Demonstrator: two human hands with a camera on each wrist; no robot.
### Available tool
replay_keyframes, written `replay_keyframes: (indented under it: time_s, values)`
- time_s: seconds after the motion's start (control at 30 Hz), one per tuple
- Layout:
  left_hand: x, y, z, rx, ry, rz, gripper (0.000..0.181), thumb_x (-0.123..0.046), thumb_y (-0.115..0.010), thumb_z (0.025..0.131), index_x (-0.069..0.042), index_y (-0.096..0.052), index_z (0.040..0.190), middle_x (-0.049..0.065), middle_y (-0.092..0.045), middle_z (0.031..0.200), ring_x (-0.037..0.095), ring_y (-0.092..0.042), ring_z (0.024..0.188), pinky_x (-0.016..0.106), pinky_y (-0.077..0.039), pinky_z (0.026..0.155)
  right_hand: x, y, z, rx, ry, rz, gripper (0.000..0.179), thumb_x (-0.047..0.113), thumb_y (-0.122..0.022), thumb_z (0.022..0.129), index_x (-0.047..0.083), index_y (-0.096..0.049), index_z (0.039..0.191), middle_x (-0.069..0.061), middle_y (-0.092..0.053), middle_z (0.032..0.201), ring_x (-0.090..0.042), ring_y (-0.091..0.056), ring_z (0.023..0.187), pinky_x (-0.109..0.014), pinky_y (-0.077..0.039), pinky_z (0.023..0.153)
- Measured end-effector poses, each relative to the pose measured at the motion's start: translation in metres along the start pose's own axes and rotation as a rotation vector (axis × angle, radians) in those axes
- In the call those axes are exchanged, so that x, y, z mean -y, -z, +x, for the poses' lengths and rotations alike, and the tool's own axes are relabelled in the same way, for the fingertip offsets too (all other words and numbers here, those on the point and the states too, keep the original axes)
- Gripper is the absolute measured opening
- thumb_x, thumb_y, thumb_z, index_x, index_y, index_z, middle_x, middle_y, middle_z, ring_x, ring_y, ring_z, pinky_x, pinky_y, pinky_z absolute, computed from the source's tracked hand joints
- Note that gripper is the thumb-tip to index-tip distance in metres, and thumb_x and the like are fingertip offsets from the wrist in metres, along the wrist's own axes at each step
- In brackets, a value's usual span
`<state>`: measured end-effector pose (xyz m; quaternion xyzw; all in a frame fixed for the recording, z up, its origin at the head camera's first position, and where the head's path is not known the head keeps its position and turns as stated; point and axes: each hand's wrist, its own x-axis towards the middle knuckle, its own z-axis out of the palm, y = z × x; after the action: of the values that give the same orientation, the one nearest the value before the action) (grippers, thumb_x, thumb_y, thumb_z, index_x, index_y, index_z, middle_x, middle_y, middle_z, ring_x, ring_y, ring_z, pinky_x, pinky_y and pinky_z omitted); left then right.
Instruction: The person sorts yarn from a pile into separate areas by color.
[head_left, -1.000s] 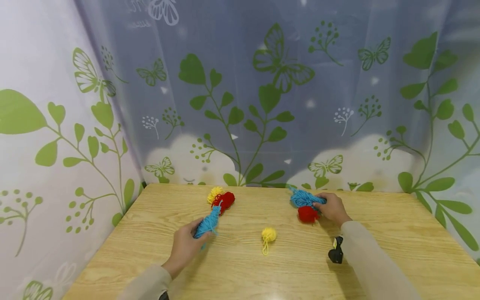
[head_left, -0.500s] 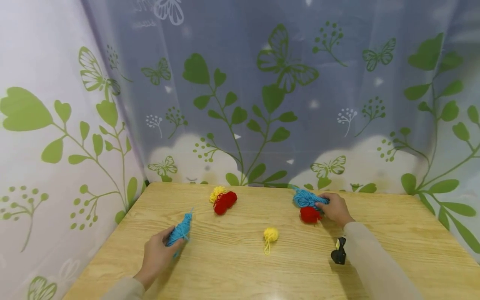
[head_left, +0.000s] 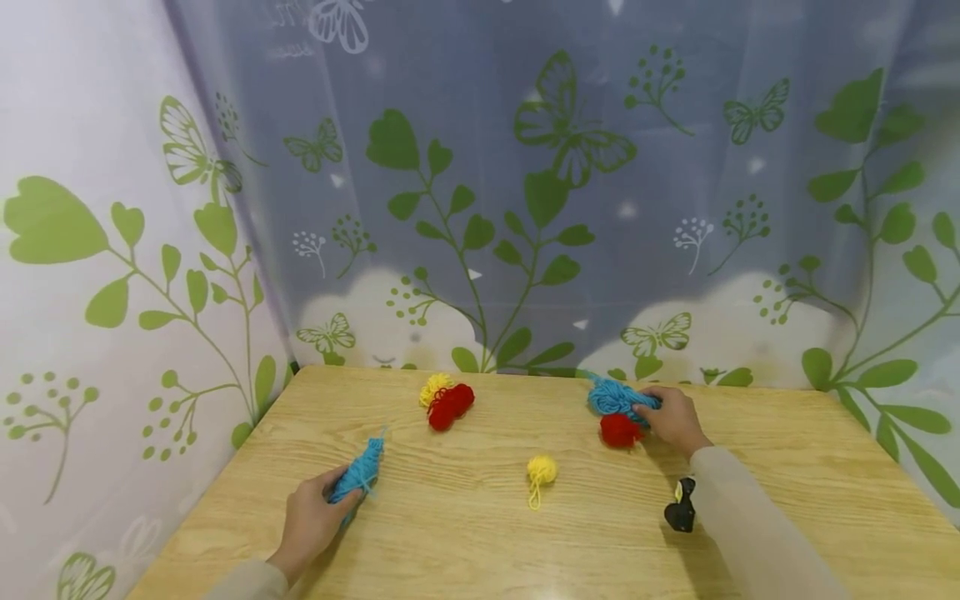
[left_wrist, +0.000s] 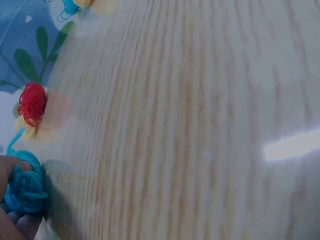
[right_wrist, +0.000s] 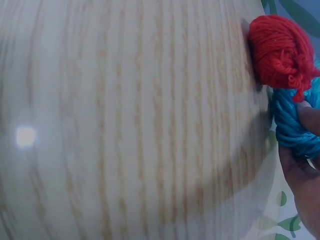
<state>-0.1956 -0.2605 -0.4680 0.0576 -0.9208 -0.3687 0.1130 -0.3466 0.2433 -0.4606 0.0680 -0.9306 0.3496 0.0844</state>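
The left blue yarn is gripped between thumb and fingers of the left hand, over the left part of the table; whether the surface is touched by it cannot be told. The right blue yarn is pinched by the right hand near the far edge, with the right red yarn placed against its near side. The far yellow yarn is partly covered by the left red yarn. The near yellow yarn, untouched, is noted between the hands.
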Motion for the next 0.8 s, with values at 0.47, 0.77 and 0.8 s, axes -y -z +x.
replay_keyframes:
  time_s: [0.47,0.77,0.8]
  values:
    - [0.001,-0.001,0.003,-0.005,0.008,0.031,0.048,-0.011,-0.073,0.084,0.011,-0.058,0.124,0.030,-0.058,0.122,0.045,-0.054,0.116,0.052,-0.047,0.093,0.018,0.024,0.002,-0.063,0.067,0.006,0.034,0.013,-0.065,0.092,-0.008,-0.061,0.118,-0.028,-0.063,0.111,-0.024,-0.061,0.073,-0.034,-0.050,0.061]
    - [0.003,-0.003,0.002,-0.012,-0.006,0.027,0.047,-0.012,-0.073,0.084,0.011,-0.059,0.122,0.030,-0.059,0.120,0.045,-0.055,0.114,0.052,-0.048,0.092,0.050,0.015,-0.004,-0.091,0.099,0.041,0.034,0.014,-0.068,0.090,-0.003,-0.064,0.118,-0.024,-0.065,0.110,-0.023,-0.062,0.074,-0.030,-0.049,0.060]
    - [0.003,-0.003,0.003,-0.011,-0.007,0.027,0.047,-0.012,-0.073,0.084,0.011,-0.059,0.122,0.030,-0.059,0.120,0.045,-0.055,0.114,0.052,-0.048,0.092,0.055,0.012,-0.005,-0.092,0.097,0.053,0.033,0.014,-0.068,0.089,-0.003,-0.064,0.118,-0.023,-0.066,0.110,-0.023,-0.062,0.075,-0.029,-0.049,0.060]
